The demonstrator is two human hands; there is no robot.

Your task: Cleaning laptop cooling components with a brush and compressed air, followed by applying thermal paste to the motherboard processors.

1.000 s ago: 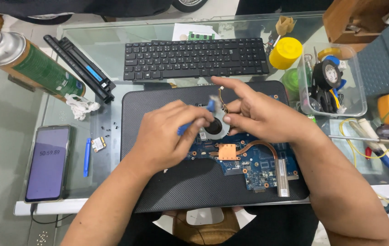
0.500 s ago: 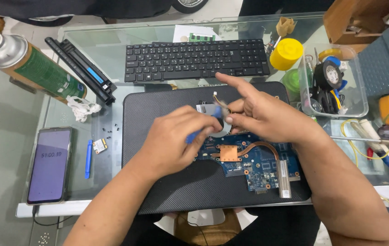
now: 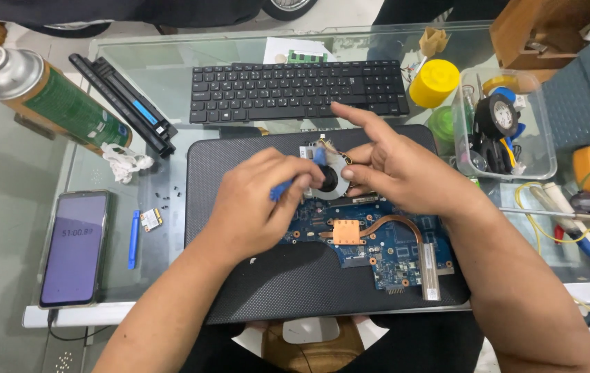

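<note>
Gripping a blue tool (image 3: 282, 188) in closed left hand (image 3: 253, 207) fingers, the person works the exposed fan (image 3: 328, 181), steadied by right hand (image 3: 392, 169) fingertips; the motherboard (image 3: 371, 242) remains unassembled.

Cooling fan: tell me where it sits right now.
In the head view the cooling fan sits at the upper edge of the blue circuit board, between the left hand and right hand, just below the black keyboard.
</note>
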